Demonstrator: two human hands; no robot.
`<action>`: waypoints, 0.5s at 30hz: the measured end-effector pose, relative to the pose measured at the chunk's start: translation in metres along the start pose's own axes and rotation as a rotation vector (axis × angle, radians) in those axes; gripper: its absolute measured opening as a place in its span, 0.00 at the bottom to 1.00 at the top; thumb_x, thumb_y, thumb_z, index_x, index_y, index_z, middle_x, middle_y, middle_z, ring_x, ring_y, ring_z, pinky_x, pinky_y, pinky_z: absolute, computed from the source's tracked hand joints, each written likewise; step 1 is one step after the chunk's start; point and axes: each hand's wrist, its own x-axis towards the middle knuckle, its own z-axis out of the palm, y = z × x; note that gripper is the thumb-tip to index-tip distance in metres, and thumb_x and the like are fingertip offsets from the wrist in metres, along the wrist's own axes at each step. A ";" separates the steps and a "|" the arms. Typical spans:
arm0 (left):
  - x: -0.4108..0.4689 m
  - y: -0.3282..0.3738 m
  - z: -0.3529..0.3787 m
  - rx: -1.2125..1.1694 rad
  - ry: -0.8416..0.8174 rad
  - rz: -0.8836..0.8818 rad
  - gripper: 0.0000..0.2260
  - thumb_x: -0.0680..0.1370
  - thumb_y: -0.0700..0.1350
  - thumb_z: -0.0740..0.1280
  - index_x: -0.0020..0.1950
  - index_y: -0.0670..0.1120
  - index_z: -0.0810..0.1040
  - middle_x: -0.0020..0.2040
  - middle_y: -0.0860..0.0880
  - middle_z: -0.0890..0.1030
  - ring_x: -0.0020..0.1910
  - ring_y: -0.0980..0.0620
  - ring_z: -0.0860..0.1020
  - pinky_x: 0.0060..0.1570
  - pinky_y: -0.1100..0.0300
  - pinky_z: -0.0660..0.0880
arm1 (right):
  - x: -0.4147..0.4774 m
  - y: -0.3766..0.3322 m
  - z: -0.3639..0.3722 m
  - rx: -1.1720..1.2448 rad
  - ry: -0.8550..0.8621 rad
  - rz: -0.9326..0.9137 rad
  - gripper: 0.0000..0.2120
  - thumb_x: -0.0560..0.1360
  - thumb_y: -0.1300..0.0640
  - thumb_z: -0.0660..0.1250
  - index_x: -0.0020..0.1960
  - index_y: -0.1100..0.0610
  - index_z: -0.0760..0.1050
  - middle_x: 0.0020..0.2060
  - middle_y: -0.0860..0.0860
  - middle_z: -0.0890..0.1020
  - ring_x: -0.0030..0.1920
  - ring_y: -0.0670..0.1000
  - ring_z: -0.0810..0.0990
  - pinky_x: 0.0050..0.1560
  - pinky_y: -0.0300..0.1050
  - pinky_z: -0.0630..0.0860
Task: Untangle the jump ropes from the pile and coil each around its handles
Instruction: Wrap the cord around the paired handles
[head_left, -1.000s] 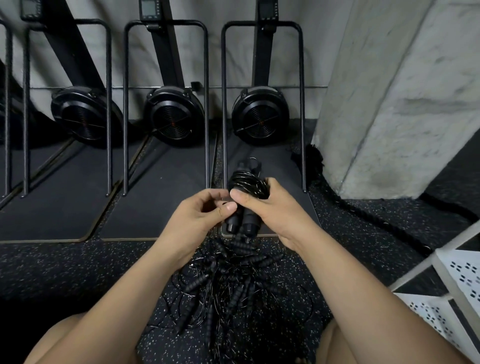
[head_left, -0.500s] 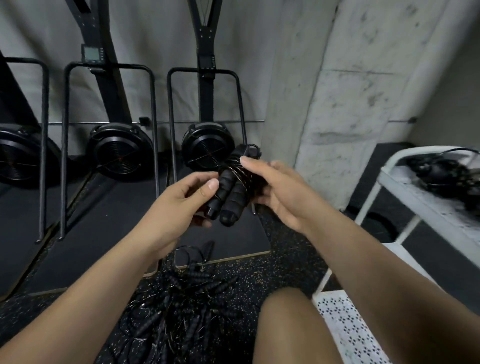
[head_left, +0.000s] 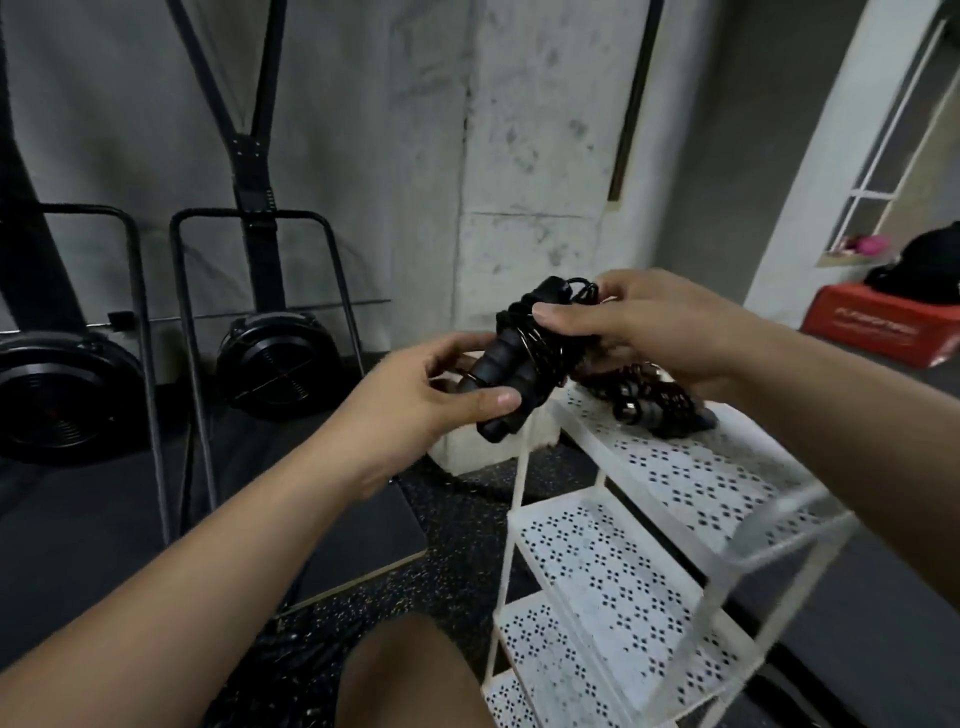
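Fingers (head_left: 453, 349) of your left hand (head_left: 426, 395) curl round the lower end of the coiled jump rope (head_left: 511, 387), thumb pressed over the butt of the handles, while your right hand (head_left: 649, 327) grips the wound upper end, its thumb laid across the wraps. A second ago you held this bundle over the tangled pile on the floor; since then you have swung right, and it now hangs just off the near left corner of the white rack's top shelf (head_left: 675, 467). That suggests this rope is finished and about to be shelved. Its two handles lie side by side, long axis tilted, butts pointing down and towards you, cord ends up and away. Beyond it, more coiled ropes (head_left: 654, 408) already rest at the shelf's far left corner.
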 end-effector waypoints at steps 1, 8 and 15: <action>0.006 0.005 0.011 0.076 0.002 0.015 0.25 0.71 0.52 0.82 0.67 0.58 0.82 0.57 0.53 0.86 0.51 0.54 0.85 0.60 0.53 0.81 | -0.006 0.002 -0.014 -0.055 0.017 0.000 0.38 0.62 0.33 0.83 0.58 0.60 0.81 0.44 0.51 0.89 0.46 0.48 0.89 0.57 0.53 0.85; 0.042 0.029 0.090 0.453 -0.039 0.105 0.26 0.73 0.55 0.81 0.70 0.60 0.80 0.60 0.61 0.85 0.56 0.59 0.82 0.62 0.56 0.78 | -0.033 0.040 -0.083 -0.307 0.154 0.041 0.44 0.56 0.22 0.80 0.50 0.59 0.81 0.40 0.55 0.88 0.39 0.51 0.84 0.45 0.51 0.77; 0.055 0.030 0.145 0.420 -0.220 0.082 0.32 0.71 0.53 0.83 0.72 0.60 0.75 0.57 0.63 0.81 0.51 0.69 0.78 0.46 0.78 0.70 | -0.052 0.082 -0.132 -0.517 -0.088 0.207 0.33 0.70 0.24 0.69 0.54 0.54 0.84 0.43 0.45 0.90 0.53 0.48 0.86 0.62 0.50 0.77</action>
